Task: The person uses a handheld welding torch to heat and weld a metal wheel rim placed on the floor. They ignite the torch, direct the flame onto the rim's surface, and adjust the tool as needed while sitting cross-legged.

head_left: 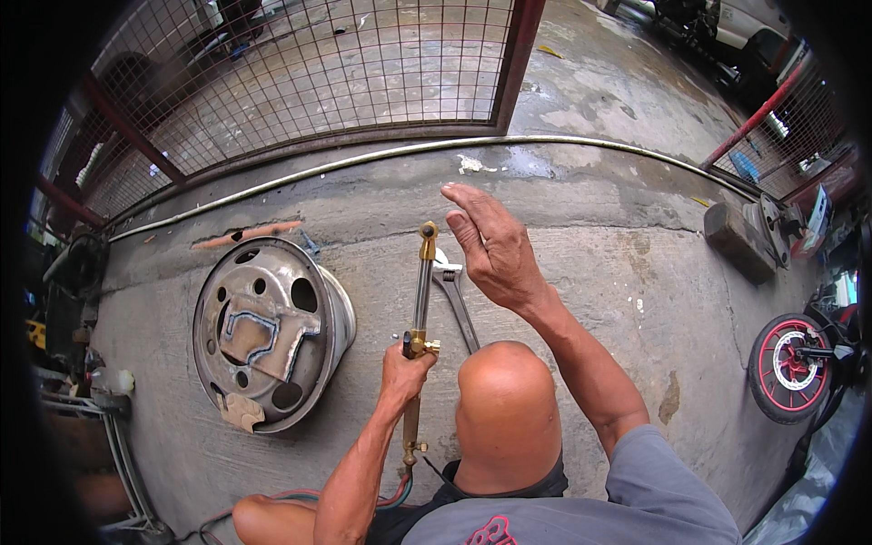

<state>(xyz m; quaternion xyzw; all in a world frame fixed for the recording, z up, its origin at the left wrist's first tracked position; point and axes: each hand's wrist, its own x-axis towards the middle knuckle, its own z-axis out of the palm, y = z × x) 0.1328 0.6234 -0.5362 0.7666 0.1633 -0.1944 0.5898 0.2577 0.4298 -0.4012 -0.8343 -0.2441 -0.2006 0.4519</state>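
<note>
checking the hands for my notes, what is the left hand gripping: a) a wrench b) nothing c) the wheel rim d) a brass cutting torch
d: the left hand is closed round the body of the brass cutting torch, whose tip points away over the concrete floor; the right hand is raised open and empty above the wrench, and the wheel rim lies apart to the left.

Stained concrete floor (pixel 581 263), red-framed mesh fence (pixel 363 64), daylight
</note>
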